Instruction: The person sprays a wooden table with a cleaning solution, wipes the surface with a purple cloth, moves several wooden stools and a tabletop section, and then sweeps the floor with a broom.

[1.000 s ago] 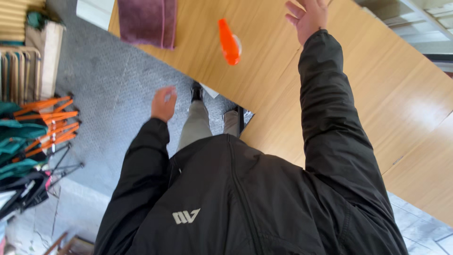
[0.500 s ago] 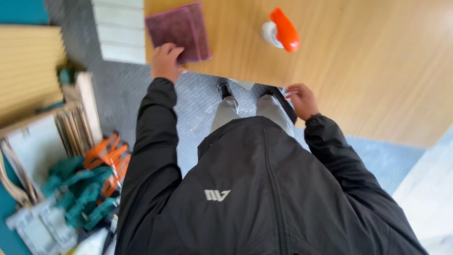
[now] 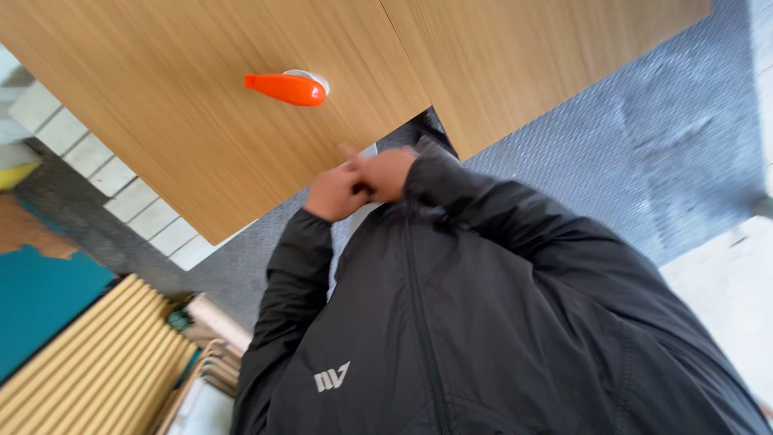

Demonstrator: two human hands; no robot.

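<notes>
Grey carpet (image 3: 644,137) runs beneath two wooden panels (image 3: 161,121) lying edge to edge, and we count one seam between them. Our two hands meet at the near edge of the wood: the left hand (image 3: 332,193) and the right hand (image 3: 388,173) touch, fingers curled against each other, and we cannot tell whether anything is gripped between them. Beyond them, well apart on the left panel, lies one orange bottle (image 3: 286,89) on its side, its white end toward the seam. Both black jacket sleeves (image 3: 499,217) fill the foreground. Far left, one stack of ribbed yellow boards (image 3: 88,354) sits beside white blocks (image 3: 137,201).
</notes>
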